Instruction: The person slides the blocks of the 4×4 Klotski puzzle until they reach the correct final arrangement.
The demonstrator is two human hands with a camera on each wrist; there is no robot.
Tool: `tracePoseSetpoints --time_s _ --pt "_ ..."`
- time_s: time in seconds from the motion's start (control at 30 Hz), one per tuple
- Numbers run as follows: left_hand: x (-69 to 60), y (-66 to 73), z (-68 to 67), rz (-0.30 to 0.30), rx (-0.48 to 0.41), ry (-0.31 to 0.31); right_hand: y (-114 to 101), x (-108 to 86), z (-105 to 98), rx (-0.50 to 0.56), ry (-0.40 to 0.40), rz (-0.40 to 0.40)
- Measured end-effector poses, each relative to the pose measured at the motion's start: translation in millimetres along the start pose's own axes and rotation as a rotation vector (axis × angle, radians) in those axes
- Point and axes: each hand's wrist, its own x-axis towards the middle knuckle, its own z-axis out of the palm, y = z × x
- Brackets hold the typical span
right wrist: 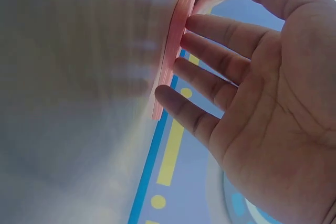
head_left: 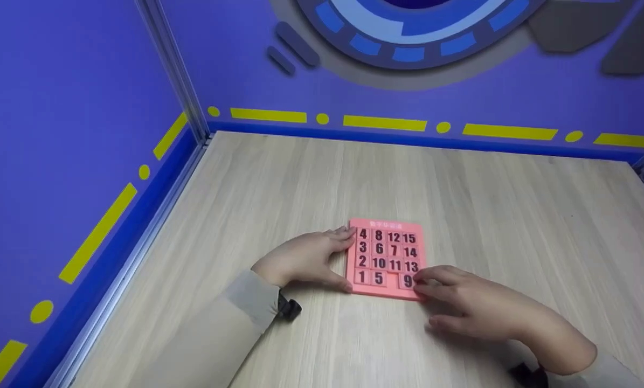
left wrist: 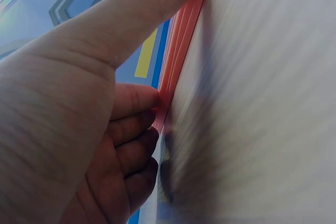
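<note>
A pink number sliding puzzle [head_left: 389, 294] lies flat on the table, its numbered tiles facing up. In its bottom row are tiles 1 and 5, then a gap, then the 9 tile [head_left: 407, 281] at the right. My left hand [head_left: 305, 260] rests along the puzzle's left side, thumb at the lower corner and fingertips higher up. From the left wrist view, the thumb [left wrist: 131, 19] is stretched out against the pink edge. My right hand [head_left: 478, 302] touches the 9 tile and the right edge with its fingertips, its thumb apart from the puzzle. Its fingers [right wrist: 226, 59] are spread and nearly straight.
The wooden table [head_left: 322, 178] extends around the puzzle. A blue panel with yellow marks [head_left: 385, 123] borders the back, and another blue panel [head_left: 74, 134] stands at the left. A metal post [head_left: 173, 64] joins them at the corner.
</note>
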Motion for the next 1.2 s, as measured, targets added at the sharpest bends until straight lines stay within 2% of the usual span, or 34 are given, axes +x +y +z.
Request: tracePoseSetpoints --time_s 0.4,0.6,0.87,1.03,1.2 --pt "-0.1 1.0 1.6 -0.004 0.01 0.002 -7 10.8 2 -0.013 0.003 -0.034" --pt "0.3 0.4 1.2 0.001 0.002 0.003 0 10.5 1 0.029 -0.006 -0.03" --pt "-0.2 -1.7 2.7 -0.011 0.005 0.005 15 11.8 1 0.042 0.059 0.045" --pt "0.0 -0.9 2.0 -0.005 0.011 0.01 18 12.3 2 0.047 0.033 0.101" --pt "-0.3 -0.1 0.8 -0.01 -0.002 0.006 18 11.9 1 0.038 0.021 0.092"
